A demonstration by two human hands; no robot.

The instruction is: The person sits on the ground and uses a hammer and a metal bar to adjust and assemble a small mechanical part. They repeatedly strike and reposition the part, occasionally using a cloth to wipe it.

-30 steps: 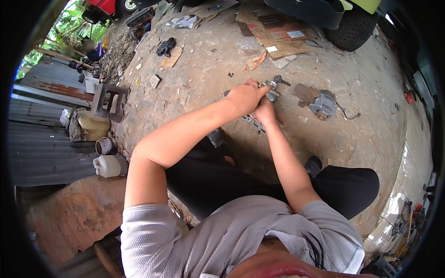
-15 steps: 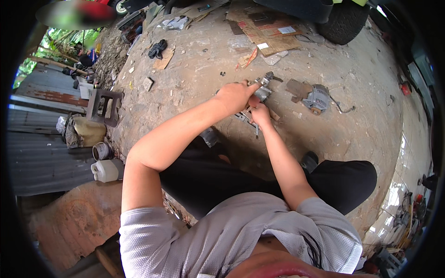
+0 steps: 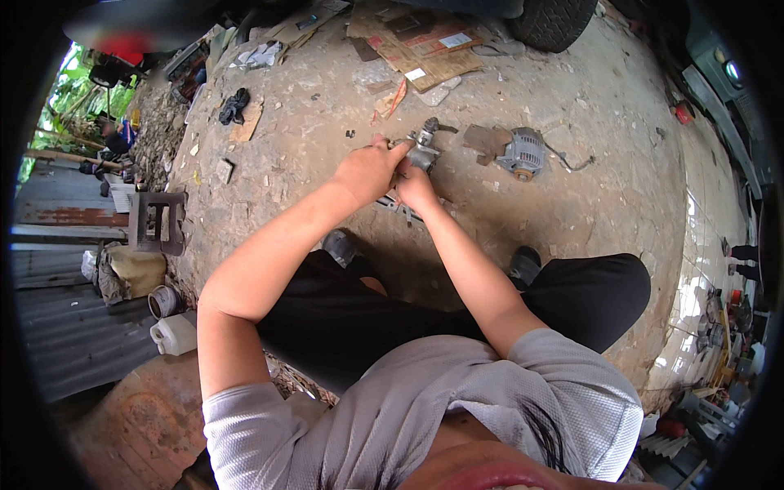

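Observation:
A silvery metal machine part [image 3: 425,153] with a cylindrical body and a dark knobbed end is at my hands, low over the floor. My left hand [image 3: 369,170] is closed around its near left side, with the index finger and thumb along it. Against its near end, my right hand [image 3: 416,188] is closed too, its fingers bunched beside the left thumb. What the right fingers grip is hidden. Flat metal pieces, perhaps tools [image 3: 400,207], lie just below the hands. To the right sits an alternator-like motor [image 3: 523,153] with a slotted silver housing and a cable, beside a brown cardboard scrap [image 3: 487,144].
Flattened cardboard [image 3: 441,65] and a vehicle tyre [image 3: 555,23] are at the far side. A black plastic bag [image 3: 234,106] lies far left. On the left stand a dark plastic stool [image 3: 158,222], a tin [image 3: 166,301] and a white jug [image 3: 174,335]. My shoes flank the work spot.
The whole scene has shifted left and slightly up in the picture as my head turned. Both hands stay closed at the metal part, with little change in their grip.

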